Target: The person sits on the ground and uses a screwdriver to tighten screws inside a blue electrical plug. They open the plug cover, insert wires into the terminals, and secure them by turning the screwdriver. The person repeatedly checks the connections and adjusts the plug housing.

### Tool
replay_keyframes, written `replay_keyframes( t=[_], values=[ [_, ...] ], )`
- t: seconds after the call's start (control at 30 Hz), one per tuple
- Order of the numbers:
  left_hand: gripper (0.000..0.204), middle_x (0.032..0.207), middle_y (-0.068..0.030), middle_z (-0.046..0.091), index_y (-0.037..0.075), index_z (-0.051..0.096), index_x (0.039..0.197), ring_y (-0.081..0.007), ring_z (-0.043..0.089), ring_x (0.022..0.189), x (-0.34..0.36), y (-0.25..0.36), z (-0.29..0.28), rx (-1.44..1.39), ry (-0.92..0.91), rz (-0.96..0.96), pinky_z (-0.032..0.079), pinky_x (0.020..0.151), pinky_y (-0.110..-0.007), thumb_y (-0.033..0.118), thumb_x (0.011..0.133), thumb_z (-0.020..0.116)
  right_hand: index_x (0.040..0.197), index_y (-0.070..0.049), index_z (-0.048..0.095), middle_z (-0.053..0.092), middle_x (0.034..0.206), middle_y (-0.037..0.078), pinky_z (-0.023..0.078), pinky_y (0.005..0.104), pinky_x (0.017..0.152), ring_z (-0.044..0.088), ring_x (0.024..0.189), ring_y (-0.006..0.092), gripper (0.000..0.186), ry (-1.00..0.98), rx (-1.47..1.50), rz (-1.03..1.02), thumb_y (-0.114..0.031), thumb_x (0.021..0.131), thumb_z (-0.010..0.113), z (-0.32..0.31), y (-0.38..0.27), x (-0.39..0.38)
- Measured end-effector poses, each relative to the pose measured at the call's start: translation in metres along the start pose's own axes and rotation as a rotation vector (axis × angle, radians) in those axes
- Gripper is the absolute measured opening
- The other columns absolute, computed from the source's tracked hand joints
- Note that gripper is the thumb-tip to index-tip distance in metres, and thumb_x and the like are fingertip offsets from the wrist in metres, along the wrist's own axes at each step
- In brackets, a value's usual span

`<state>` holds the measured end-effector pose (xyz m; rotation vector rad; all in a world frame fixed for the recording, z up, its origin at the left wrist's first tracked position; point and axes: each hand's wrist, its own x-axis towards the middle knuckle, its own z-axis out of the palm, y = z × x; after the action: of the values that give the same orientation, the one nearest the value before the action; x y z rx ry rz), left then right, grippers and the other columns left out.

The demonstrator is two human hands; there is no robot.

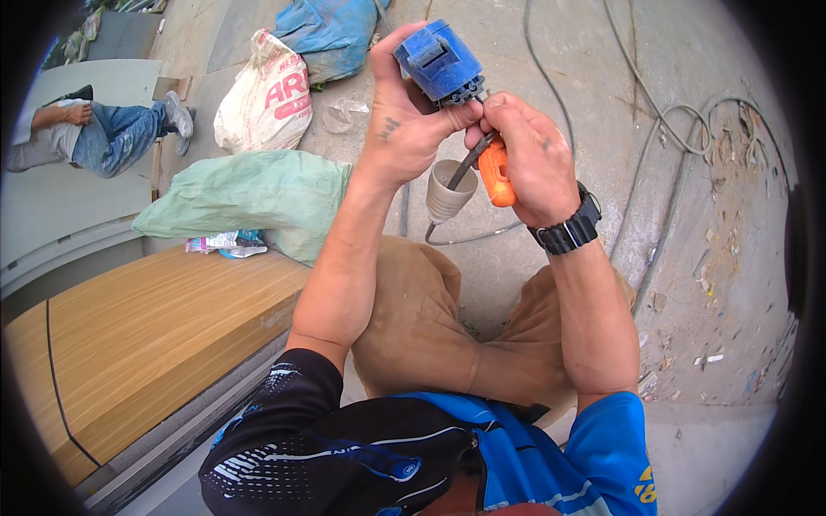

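Over a dusty concrete floor (602,284) strewn with grey cables (662,120), a blue plastic power tool (439,64) is clasped in the left hand (404,129) (grip closed around its body); an orange-handled screwdriver (496,172) is gripped tightly by the right hand (533,159) just below it.

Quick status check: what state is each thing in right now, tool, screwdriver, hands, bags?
Blue power tool: held up in the left hand.
Orange-handled screwdriver: gripped by the right hand, tip at the tool.
Grey cord sleeve: hanging below the tool.
Green sack: lying flat.
White sack: slumped on the floor.
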<state>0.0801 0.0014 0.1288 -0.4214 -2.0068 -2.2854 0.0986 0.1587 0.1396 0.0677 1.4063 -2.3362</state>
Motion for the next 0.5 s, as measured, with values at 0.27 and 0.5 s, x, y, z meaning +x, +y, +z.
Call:
replay_keyframes(
  t=[0.27,0.5],
  values=[
    [0.076,0.105,-0.0105,0.056,0.014,0.025,0.135,-0.0188,0.065,0.089,-0.003,-0.002,0.012,-0.020,0.103,0.071,0.059,0.071,-0.034,-0.010,0.082,0.074,0.091,-0.005,0.058,0.060,0.084,0.003,0.045,0.0246,0.072,0.055,0.078,0.0101,0.021,-0.060,-0.079,-0.103,-0.020,0.101,0.048,-0.006,0.000,0.002],
    [0.077,0.110,-0.0068,0.052,0.016,0.028,0.135,-0.0167,0.061,0.090,-0.004,0.009,0.007,-0.202,0.133,-0.068,0.056,0.070,-0.030,-0.014,0.079,0.071,0.086,-0.003,0.060,0.062,0.079,0.002,0.045,0.0251,0.067,0.055,0.074,0.0083,0.024,-0.062,-0.168,-0.199,-0.018,0.101,0.049,-0.004,0.001,0.001]
  ],
)
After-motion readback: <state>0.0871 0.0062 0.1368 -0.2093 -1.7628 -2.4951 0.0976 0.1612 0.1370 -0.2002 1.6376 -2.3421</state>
